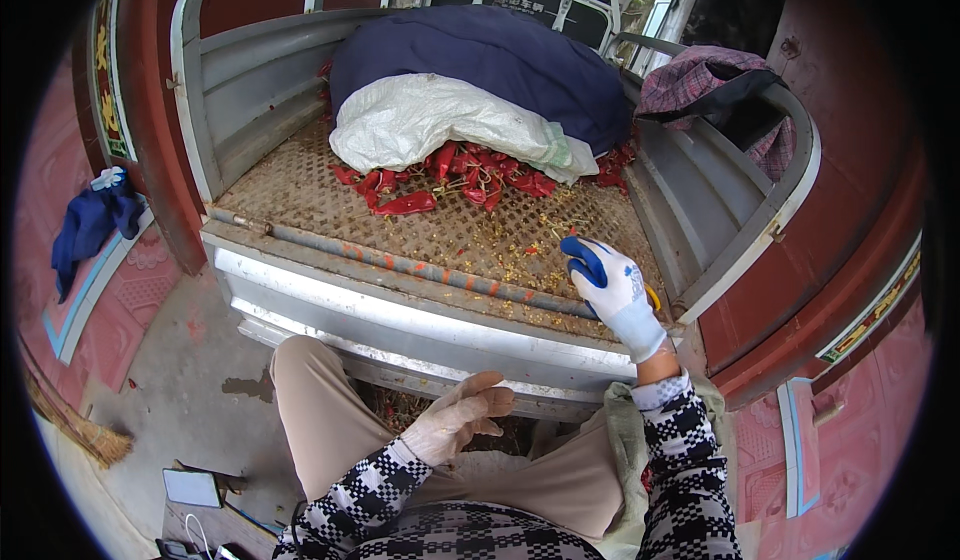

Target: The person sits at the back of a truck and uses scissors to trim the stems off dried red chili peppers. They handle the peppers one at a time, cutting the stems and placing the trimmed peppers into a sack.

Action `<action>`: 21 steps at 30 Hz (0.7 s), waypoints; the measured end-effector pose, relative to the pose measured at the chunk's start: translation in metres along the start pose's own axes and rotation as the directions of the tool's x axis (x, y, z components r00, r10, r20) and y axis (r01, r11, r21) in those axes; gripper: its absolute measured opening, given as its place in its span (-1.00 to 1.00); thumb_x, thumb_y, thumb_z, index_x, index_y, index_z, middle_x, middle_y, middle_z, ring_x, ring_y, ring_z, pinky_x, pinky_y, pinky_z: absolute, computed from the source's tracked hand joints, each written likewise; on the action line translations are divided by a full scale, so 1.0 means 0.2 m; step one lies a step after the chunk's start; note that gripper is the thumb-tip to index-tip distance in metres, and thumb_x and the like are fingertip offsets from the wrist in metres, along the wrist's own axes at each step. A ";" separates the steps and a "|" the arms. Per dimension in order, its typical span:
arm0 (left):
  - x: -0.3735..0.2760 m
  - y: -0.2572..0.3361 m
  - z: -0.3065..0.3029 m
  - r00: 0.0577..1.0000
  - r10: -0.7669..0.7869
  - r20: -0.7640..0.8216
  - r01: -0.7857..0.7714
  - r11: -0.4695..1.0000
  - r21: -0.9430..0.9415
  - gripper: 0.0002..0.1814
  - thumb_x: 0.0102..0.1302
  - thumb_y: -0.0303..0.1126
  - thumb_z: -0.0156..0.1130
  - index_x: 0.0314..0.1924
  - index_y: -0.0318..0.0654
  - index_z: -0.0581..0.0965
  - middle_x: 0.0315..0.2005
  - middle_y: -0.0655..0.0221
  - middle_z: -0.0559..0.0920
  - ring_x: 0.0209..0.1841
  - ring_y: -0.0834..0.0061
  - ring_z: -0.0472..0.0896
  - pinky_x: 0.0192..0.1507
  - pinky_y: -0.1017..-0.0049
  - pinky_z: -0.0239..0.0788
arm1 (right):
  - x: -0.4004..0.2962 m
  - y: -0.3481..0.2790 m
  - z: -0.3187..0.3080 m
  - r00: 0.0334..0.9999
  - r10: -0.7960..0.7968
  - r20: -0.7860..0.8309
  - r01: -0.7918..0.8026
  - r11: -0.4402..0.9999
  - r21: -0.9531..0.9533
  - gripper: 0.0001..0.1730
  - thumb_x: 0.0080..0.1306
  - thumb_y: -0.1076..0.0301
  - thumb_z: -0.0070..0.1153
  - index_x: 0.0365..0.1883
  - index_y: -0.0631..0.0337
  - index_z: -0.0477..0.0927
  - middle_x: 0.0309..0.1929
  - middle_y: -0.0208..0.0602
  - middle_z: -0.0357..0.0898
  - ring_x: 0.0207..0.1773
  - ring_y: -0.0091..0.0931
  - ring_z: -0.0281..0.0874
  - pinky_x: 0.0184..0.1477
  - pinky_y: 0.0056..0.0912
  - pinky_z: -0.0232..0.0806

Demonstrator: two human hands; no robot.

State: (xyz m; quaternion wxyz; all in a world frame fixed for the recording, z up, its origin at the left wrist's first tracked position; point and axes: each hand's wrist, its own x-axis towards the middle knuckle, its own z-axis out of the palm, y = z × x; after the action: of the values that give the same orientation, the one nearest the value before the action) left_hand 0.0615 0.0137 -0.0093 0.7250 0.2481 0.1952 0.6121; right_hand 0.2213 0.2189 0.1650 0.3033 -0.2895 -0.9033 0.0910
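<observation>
My left hand [459,419], in a pale knit work glove, hovers over my lap with its fingers spread and nothing in it. My right hand [611,290] wears a white glove with blue coating. It reaches over the right rear edge of a metal cargo bed [300,177], fingers bent. A yellow curved object [652,297] shows beside it; whether the hand touches it is hidden. Dried red chili peppers [469,174] lie farther in, partly under a white woven sack [442,114] and a dark blue cloth [480,54]. Yellow seeds [517,260] and stem bits litter the bed floor near my right hand.
Metal side rails [281,80] flank the bed, and a plaid garment [697,84] hangs over the right one. Below my knees, the bed's rear sill [420,335] crosses in front. At lower left are a straw broom [105,440], a phone [192,487] and a small table [187,526].
</observation>
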 end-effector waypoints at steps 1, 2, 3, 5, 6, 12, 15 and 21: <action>-0.02 0.02 0.00 0.999 0.007 -0.035 -0.004 0.998 0.068 -0.26 0.34 -0.13 0.25 0.40 -0.24 0.18 0.18 0.20 0.48 0.20 0.33 0.47 0.11 0.33 0.41 | 0.15 0.00 0.11 1.000 -0.021 0.021 0.022 1.000 -0.005 -0.54 0.22 0.24 0.12 0.09 0.15 0.56 0.03 -0.07 0.59 0.02 -0.14 0.58 0.06 -0.19 0.41; -0.03 0.04 0.00 0.998 0.010 -0.066 -0.001 0.991 0.137 -0.22 0.32 -0.10 0.27 0.40 -0.27 0.18 0.19 0.16 0.48 0.20 0.30 0.48 0.13 0.30 0.40 | 0.29 0.01 0.21 0.998 -0.038 0.040 0.039 0.999 -0.013 -0.51 0.22 0.20 0.11 0.13 0.12 0.53 0.06 -0.09 0.58 0.03 -0.14 0.57 0.08 -0.17 0.41; -0.04 0.04 -0.03 0.997 0.010 -0.080 0.005 0.983 0.183 -0.22 0.32 -0.11 0.26 0.41 -0.27 0.17 0.19 0.14 0.47 0.21 0.31 0.47 0.13 0.31 0.39 | 0.41 0.01 0.29 0.997 -0.018 0.078 0.022 0.998 -0.058 -0.49 0.23 0.18 0.09 0.15 0.09 0.51 0.07 -0.11 0.58 0.05 -0.15 0.56 0.10 -0.15 0.40; -0.05 0.06 -0.09 0.995 0.009 -0.096 0.018 0.962 0.271 -0.22 0.33 -0.13 0.25 0.41 -0.29 0.16 0.21 0.11 0.45 0.23 0.31 0.44 0.14 0.34 0.39 | 0.62 0.02 0.43 0.986 0.036 0.162 -0.008 0.985 -0.174 -0.46 0.23 0.14 0.06 0.20 0.02 0.47 0.11 -0.15 0.56 0.10 -0.17 0.54 0.13 -0.13 0.38; -0.07 0.10 -0.07 0.989 -0.003 -0.148 0.050 0.947 0.317 -0.28 0.34 -0.27 0.23 0.40 -0.33 0.17 0.22 0.13 0.45 0.22 0.35 0.44 0.16 0.39 0.35 | 0.70 0.02 0.48 0.956 0.147 0.252 -0.092 0.972 -0.217 -0.46 0.25 0.13 0.05 0.22 0.00 0.45 0.16 -0.16 0.53 0.15 -0.20 0.51 0.16 -0.15 0.37; -0.07 0.04 -0.20 0.984 0.146 -0.104 -0.103 0.936 0.336 -0.41 0.33 -0.55 0.14 0.35 -0.35 0.24 0.15 0.23 0.49 0.15 0.45 0.47 0.17 0.49 0.30 | 0.87 0.09 0.69 0.895 0.292 0.336 -0.115 0.881 -0.459 -0.37 0.23 0.10 0.15 0.27 0.02 0.40 0.21 -0.22 0.50 0.20 -0.27 0.50 0.19 -0.16 0.37; -0.06 0.03 -0.22 0.985 0.136 -0.102 -0.091 0.929 0.359 -0.45 0.34 -0.58 0.13 0.32 -0.37 0.27 0.14 0.26 0.51 0.13 0.48 0.48 0.18 0.49 0.31 | 0.88 0.12 0.69 0.881 0.318 0.350 -0.097 0.846 -0.525 -0.39 0.18 0.12 0.20 0.22 0.03 0.44 0.16 -0.19 0.53 0.18 -0.25 0.51 0.16 -0.17 0.38; -0.04 0.06 -0.22 0.975 0.168 -0.145 -0.087 0.889 0.449 -0.53 0.36 -0.52 0.15 0.26 -0.37 0.35 0.06 0.30 0.56 0.08 0.52 0.51 0.17 0.51 0.34 | 0.83 0.26 0.56 0.877 0.317 0.361 -0.236 0.939 -0.250 -0.47 0.09 0.18 0.27 0.06 0.09 0.57 0.00 -0.10 0.63 0.04 -0.17 0.58 0.07 -0.20 0.41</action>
State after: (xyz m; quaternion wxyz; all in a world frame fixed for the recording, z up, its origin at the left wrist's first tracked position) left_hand 0.0255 0.0134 -0.0368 0.5876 0.3615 0.3764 0.6184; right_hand 0.0702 0.3594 0.1401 0.0676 -0.4204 -0.8993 0.0996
